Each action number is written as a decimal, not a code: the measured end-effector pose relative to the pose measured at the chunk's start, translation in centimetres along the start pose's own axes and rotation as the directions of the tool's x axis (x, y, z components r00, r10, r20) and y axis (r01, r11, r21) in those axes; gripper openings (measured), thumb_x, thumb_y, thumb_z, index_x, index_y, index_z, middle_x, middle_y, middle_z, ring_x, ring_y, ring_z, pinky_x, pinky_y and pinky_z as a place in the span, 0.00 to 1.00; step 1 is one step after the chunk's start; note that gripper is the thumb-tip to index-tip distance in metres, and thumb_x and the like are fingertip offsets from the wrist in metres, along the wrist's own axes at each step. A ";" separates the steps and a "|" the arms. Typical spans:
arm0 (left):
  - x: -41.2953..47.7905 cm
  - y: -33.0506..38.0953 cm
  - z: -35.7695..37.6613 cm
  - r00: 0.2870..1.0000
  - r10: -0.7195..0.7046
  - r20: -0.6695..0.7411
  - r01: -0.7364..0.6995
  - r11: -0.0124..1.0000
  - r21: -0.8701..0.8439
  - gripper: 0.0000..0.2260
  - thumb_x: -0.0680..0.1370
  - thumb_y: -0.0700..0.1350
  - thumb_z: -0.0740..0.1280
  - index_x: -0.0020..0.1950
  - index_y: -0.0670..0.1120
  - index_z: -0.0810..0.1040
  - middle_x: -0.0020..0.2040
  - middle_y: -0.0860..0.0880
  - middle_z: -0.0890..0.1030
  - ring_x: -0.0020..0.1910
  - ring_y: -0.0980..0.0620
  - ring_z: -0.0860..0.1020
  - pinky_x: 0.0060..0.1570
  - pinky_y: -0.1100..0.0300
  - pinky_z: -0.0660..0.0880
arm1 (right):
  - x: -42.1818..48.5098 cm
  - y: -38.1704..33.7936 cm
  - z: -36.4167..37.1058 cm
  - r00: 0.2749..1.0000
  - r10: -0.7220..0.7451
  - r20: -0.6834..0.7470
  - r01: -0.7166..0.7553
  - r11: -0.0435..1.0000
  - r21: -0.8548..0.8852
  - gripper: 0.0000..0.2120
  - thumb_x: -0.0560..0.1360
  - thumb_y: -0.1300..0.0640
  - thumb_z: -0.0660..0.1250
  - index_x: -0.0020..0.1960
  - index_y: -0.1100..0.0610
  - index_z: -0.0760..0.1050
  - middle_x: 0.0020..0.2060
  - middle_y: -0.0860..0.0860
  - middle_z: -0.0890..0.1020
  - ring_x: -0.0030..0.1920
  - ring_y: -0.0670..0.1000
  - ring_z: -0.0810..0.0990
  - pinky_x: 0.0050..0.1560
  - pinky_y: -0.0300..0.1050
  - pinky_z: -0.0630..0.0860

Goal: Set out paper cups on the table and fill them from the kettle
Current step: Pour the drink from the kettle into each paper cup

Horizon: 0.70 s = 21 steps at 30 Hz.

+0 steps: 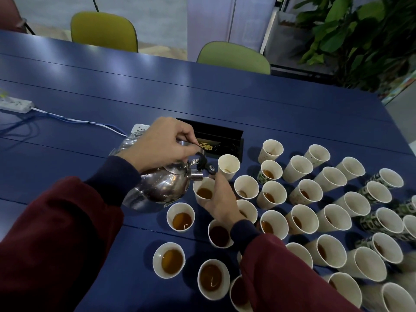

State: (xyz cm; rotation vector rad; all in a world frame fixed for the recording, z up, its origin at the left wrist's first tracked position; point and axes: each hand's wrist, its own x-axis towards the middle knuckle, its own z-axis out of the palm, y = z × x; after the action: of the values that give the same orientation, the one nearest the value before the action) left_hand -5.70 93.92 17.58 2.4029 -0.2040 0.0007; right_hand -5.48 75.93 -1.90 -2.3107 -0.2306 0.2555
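Observation:
My left hand (pixel 157 145) grips the handle of a shiny steel kettle (pixel 159 188), which is tilted to the right with its spout over a white paper cup (pixel 203 191). That cup holds brown tea, and my right hand (pixel 221 199) is wrapped around its right side. Several more paper cups stand in rows on the blue table (pixel 225 97). The near ones, such as the cup below the kettle (pixel 180 217), hold tea. A cup (pixel 228 165) behind the spout looks nearly empty.
A black open cable box (pixel 216 138) sits in the table just behind the kettle. A white power strip (pixel 15 104) and blue cable lie at the far left. Two green chairs (pixel 234 57) stand across the table, with plants at the back right.

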 end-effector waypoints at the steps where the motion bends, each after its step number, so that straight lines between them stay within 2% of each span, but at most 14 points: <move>1: 0.0 -0.2 -0.1 1.000 -0.013 -0.021 0.013 1.000 -0.023 0.03 0.75 0.42 0.74 0.42 0.46 0.83 0.28 0.54 0.82 0.28 0.56 0.81 0.37 0.65 0.77 | -0.1 0.1 0.0 1.000 -0.005 0.004 0.005 0.999 -0.042 0.30 0.69 0.54 0.79 0.66 0.53 0.68 0.61 0.50 0.75 0.61 0.51 0.76 0.61 0.44 0.74; 4: -0.1 -0.4 -0.3 0.997 -0.033 -0.075 0.028 0.998 -0.057 0.03 0.75 0.42 0.74 0.42 0.47 0.83 0.28 0.52 0.82 0.29 0.56 0.81 0.38 0.63 0.77 | -0.3 0.2 0.0 1.000 -0.012 0.008 0.013 0.993 -0.114 0.30 0.70 0.56 0.78 0.66 0.57 0.68 0.62 0.54 0.74 0.61 0.55 0.76 0.58 0.43 0.72; 9: 0.0 0.2 -0.2 0.992 -0.039 -0.118 0.028 0.995 -0.095 0.03 0.76 0.42 0.74 0.42 0.47 0.82 0.28 0.53 0.82 0.28 0.58 0.81 0.36 0.67 0.77 | -1.0 -0.7 -2.2 0.998 -0.028 0.062 0.038 0.985 -0.171 0.42 0.69 0.50 0.80 0.75 0.58 0.62 0.69 0.54 0.70 0.67 0.55 0.72 0.66 0.47 0.71; 12: 0.2 0.6 -0.1 0.989 -0.033 -0.142 0.019 0.995 -0.096 0.04 0.76 0.42 0.73 0.42 0.49 0.82 0.28 0.51 0.82 0.28 0.56 0.81 0.36 0.59 0.79 | -1.7 -0.3 -5.0 0.991 -0.111 -0.078 0.092 0.972 -0.216 0.32 0.71 0.48 0.77 0.68 0.58 0.70 0.61 0.54 0.74 0.59 0.56 0.75 0.58 0.48 0.73; 14: 0.3 1.0 0.1 0.990 -0.030 -0.141 0.016 0.995 -0.100 0.02 0.76 0.43 0.73 0.43 0.48 0.83 0.28 0.51 0.82 0.29 0.56 0.81 0.37 0.58 0.80 | -1.9 0.5 -6.8 0.968 -0.132 -0.213 0.053 0.939 -0.340 0.27 0.72 0.45 0.74 0.65 0.57 0.73 0.58 0.55 0.76 0.57 0.57 0.76 0.56 0.51 0.74; 16: 0.5 1.4 0.5 0.991 -0.028 -0.128 0.013 0.993 -0.114 0.02 0.76 0.43 0.73 0.44 0.47 0.83 0.29 0.51 0.83 0.29 0.56 0.82 0.37 0.59 0.79 | -1.9 1.5 -8.4 0.958 -0.091 -0.271 -0.041 0.895 -0.444 0.29 0.72 0.41 0.73 0.66 0.56 0.73 0.60 0.55 0.77 0.61 0.58 0.75 0.58 0.54 0.72; 18: 0.8 2.0 1.0 0.993 -0.026 -0.118 0.010 0.991 -0.134 0.02 0.76 0.43 0.73 0.44 0.47 0.83 0.28 0.51 0.82 0.29 0.57 0.81 0.36 0.62 0.78 | -2.0 2.3 -9.3 0.973 -0.002 -0.229 -0.126 0.833 -0.539 0.35 0.71 0.35 0.71 0.70 0.55 0.71 0.65 0.55 0.74 0.67 0.58 0.71 0.62 0.55 0.69; 21: 1.1 2.8 1.9 0.995 -0.015 -0.095 0.001 0.989 -0.145 0.02 0.76 0.44 0.73 0.44 0.47 0.84 0.28 0.53 0.82 0.28 0.60 0.80 0.34 0.69 0.75 | -1.9 3.4 -9.6 0.986 0.055 -0.156 -0.143 0.762 -0.632 0.38 0.71 0.31 0.67 0.71 0.55 0.69 0.68 0.54 0.72 0.69 0.57 0.67 0.64 0.55 0.66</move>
State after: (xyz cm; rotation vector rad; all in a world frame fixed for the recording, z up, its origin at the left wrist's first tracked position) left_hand -5.10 90.48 18.08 2.2529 -0.1444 0.0946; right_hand -4.56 66.50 2.30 -3.0228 -0.1399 0.0783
